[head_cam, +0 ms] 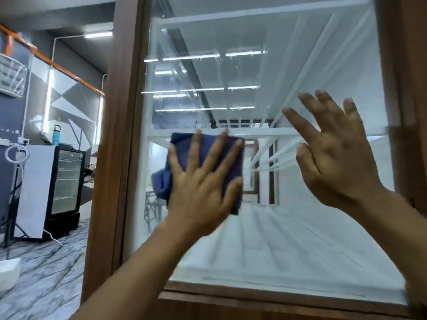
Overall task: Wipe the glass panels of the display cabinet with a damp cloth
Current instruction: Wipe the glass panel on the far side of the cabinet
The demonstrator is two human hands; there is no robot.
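Observation:
The display cabinet has a brown wooden frame (115, 144) and a large glass panel (265, 72) that fills most of the head view. Wet streaks and ceiling-light reflections show on its upper left. My left hand (203, 188) lies flat with fingers spread, pressing a folded dark blue cloth (184, 146) against the glass near the panel's middle left. A bunched part of the cloth sticks out left of the hand. My right hand (335, 158) is open, fingers spread, against or just in front of the glass to the right, holding nothing.
White shelves (265, 131) run inside the cabinet. At left, a black glass-door fridge (65, 181) stands on a marbled floor (46, 262), with a teal bottle (56, 135) on top. A light stand (13, 181) and a white bowl (9, 272) sit at the far left.

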